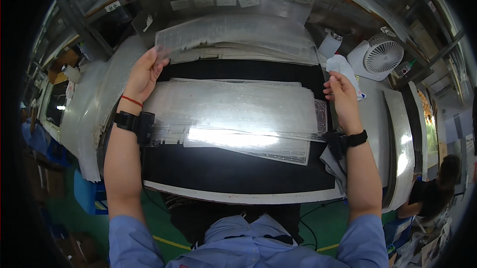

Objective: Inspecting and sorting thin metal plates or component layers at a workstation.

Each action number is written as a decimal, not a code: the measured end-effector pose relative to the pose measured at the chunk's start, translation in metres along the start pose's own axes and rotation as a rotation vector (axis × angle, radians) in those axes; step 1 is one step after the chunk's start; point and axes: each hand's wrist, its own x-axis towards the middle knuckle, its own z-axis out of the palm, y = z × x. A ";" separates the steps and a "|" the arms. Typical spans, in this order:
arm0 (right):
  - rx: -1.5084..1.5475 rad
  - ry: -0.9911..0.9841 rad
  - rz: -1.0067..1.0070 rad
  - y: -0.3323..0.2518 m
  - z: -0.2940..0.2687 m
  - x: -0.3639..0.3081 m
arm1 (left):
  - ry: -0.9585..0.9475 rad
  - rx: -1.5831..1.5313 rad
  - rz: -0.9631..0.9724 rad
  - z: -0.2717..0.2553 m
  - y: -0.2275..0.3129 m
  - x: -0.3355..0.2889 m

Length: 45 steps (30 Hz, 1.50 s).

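Observation:
My left hand (148, 69) pinches the left end of a thin, see-through plastic sheet (213, 32), slightly blurred. The sheet is raised along the far side of the table, over other flat sheets at the back. My right hand (342, 91) is off the sheet's right end, its fingers loosely bent and apart, with nothing visible in them. Just behind it is a white cloth (343, 68). Between my forearms lies an uneven pile of clear, glossy sheets (238, 106) on a black mat (238, 171); light glares off its near part.
A white fan (382, 55) and a lidded cup (330, 44) stand at the far right. Large stacks of sheets flank the mat, one at the left (89, 109), another at the right (397, 143). A grey cloth (333, 166) lies by my right wrist. Another person (435, 188) sits farther right.

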 end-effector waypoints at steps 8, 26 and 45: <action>-0.527 -0.310 -0.260 0.000 -0.001 -0.011 | -0.042 0.185 -0.002 0.010 0.009 -0.009; -0.324 -0.278 -0.285 -0.011 0.005 -0.013 | -0.415 0.958 -0.063 0.060 0.002 -0.033; -0.324 -0.288 -0.287 -0.010 0.005 -0.012 | -0.425 0.932 -0.046 0.060 0.001 -0.034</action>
